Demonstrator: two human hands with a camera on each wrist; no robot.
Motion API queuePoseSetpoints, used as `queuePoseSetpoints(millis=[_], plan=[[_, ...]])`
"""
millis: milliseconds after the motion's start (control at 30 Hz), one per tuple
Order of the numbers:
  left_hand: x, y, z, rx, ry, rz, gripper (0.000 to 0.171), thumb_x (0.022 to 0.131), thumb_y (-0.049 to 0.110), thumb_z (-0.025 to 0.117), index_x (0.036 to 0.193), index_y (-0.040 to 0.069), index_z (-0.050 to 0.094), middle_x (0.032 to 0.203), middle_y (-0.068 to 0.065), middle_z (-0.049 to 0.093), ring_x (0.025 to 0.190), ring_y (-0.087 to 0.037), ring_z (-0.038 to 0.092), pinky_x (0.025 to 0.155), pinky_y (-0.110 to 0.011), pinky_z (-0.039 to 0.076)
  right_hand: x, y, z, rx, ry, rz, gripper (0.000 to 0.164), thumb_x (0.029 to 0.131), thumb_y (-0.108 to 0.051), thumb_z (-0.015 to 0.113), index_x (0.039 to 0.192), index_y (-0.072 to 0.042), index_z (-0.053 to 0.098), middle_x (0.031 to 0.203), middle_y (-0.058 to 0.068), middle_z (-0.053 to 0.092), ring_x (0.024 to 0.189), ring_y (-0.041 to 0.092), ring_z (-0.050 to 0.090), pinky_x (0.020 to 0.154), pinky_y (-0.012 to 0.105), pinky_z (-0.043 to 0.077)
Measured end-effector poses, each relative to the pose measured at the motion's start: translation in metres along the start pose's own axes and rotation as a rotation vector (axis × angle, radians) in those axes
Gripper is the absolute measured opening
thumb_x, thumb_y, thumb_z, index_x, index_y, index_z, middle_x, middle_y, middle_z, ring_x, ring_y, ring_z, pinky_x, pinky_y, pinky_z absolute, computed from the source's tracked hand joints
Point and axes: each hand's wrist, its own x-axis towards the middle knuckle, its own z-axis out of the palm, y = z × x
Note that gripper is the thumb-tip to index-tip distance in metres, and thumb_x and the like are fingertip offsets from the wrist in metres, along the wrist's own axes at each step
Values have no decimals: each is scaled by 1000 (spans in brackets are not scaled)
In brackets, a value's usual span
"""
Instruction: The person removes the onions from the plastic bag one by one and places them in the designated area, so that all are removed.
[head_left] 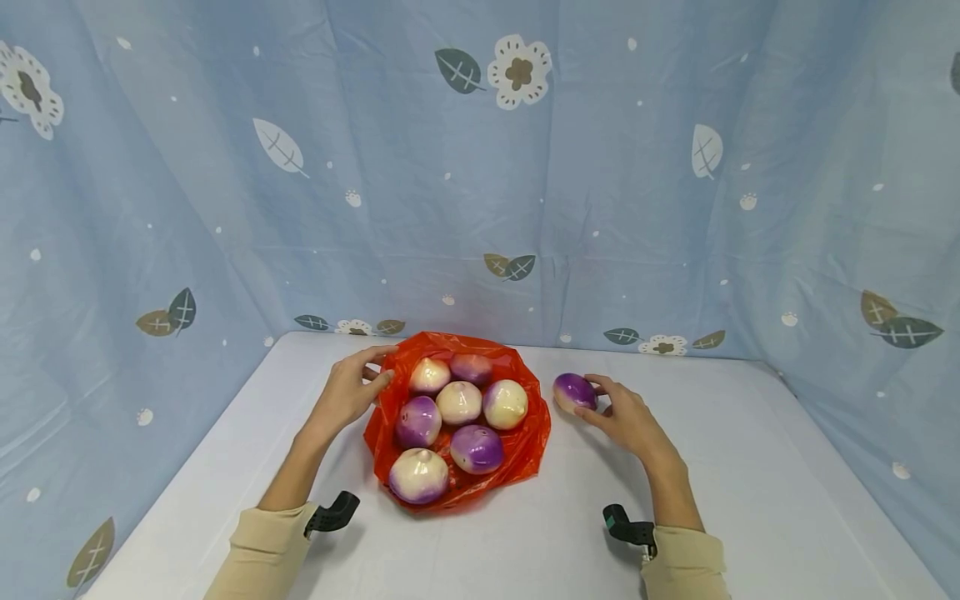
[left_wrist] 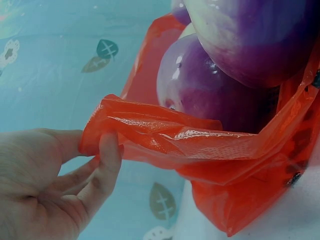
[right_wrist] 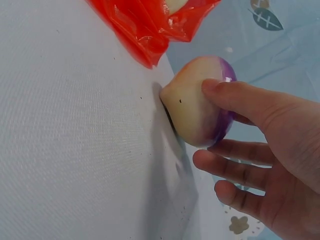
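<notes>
A red plastic bag [head_left: 536,433] lies spread wide on the table with several purple-and-white turnips [head_left: 459,403] inside it. At the bag's left side my left hand [head_left: 351,392] pinches the rim between thumb and fingers; the left wrist view shows the folded plastic [left_wrist: 165,135] in that pinch. To the right of the bag, my right hand [head_left: 626,417] holds a single turnip [head_left: 574,392] by thumb and fingers. In the right wrist view this turnip [right_wrist: 192,102] has its pale pointed end toward the white tabletop, and the thumb lies across its side.
The white table [head_left: 480,554] runs back to a blue patterned curtain [head_left: 480,183], which also hangs on both sides. A black wrist mount [head_left: 333,512] sticks out from the left sleeve, and another black mount [head_left: 626,527] from the right.
</notes>
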Motion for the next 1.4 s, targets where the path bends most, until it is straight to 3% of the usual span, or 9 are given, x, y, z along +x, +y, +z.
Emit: queuePoseSetpoints(millis=[467, 933, 1400], plan=[[0, -1, -1, 15, 3, -10, 42, 94, 7, 63, 135, 9, 57, 118, -22, 64, 86, -29, 70, 61, -27, 61, 0, -6, -6, -4, -13, -7, 65, 88, -29, 73, 143, -8, 46, 131, 22, 60, 85, 21, 63, 66, 29, 59], [0, -2, -3, 12, 18, 5, 42, 93, 6, 64, 135, 8, 58, 116, -22, 65, 83, -27, 70, 60, -27, 61, -1, -16, -8, -48, 45, -66, 63, 87, -30, 75, 140, -9, 50, 131, 21, 60, 83, 20, 62, 72, 35, 59], [-1, -3, -4, 7, 5, -24, 43, 93, 6, 63, 136, 9, 57, 117, -22, 65, 85, -28, 69, 63, -35, 62, -3, -36, -7, -66, 69, -82, 59, 87, -35, 73, 139, -14, 52, 114, 14, 65, 89, 25, 60, 77, 42, 60]])
